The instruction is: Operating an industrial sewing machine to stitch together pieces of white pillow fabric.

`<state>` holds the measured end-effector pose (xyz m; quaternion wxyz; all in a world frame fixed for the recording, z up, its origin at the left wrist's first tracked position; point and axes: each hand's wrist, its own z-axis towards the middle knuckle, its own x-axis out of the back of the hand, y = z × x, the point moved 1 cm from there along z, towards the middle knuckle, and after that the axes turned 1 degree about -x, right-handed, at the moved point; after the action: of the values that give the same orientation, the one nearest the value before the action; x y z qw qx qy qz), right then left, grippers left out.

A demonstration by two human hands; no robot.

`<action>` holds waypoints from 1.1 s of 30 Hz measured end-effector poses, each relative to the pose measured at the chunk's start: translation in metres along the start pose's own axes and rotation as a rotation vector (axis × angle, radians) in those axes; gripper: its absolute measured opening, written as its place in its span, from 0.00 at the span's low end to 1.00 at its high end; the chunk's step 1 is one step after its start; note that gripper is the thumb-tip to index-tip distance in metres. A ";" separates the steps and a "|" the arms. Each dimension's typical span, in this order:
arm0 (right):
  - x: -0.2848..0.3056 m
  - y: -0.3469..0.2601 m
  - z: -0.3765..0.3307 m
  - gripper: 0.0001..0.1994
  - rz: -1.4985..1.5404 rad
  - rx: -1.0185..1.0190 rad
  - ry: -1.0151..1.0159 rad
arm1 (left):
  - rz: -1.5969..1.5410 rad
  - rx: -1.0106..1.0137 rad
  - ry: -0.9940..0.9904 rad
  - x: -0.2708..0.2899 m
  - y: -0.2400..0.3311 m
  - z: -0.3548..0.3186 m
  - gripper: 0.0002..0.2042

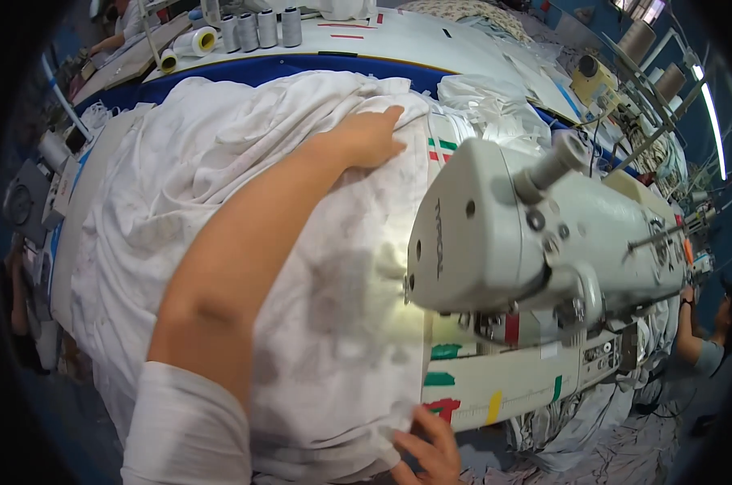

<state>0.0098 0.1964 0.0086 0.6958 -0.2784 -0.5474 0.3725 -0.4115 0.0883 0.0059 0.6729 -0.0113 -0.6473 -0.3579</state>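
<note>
- Left hand (371, 136): flat and open, palm pressing the white fabric (220, 202) beyond the sewing machine (535, 234).
- Right hand (430, 453): fingers pinching the fabric's near edge, in front of the machine's bed.
- Risk: uneven tension between the hands could skew or bunch the fabric at the machine; fingers could stray close to the needle.
- Count: one machine, one fabric heap, four grey thread cones (261, 28) far behind the machine.

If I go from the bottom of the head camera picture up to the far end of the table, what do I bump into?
Right hand pinching the cloth's near edge → big white cloth → left hand flat on the cloth → blue table edge → grey thread spools.
</note>
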 end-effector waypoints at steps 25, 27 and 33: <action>-0.111 0.020 -0.138 0.29 0.825 -0.658 0.022 | -0.094 0.079 0.368 -0.064 0.063 -0.578 0.14; -0.097 0.014 -0.139 0.30 0.386 -0.369 0.092 | -0.178 0.114 0.414 -0.046 0.065 -0.590 0.13; -0.051 -0.059 -0.092 0.30 -0.035 0.460 0.129 | -0.027 -0.058 0.602 0.096 0.123 -0.595 0.12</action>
<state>0.1056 0.1234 0.0046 0.7809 -0.1261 -0.4071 0.4567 0.1536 -0.1502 0.0493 0.8292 0.0848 -0.4084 -0.3722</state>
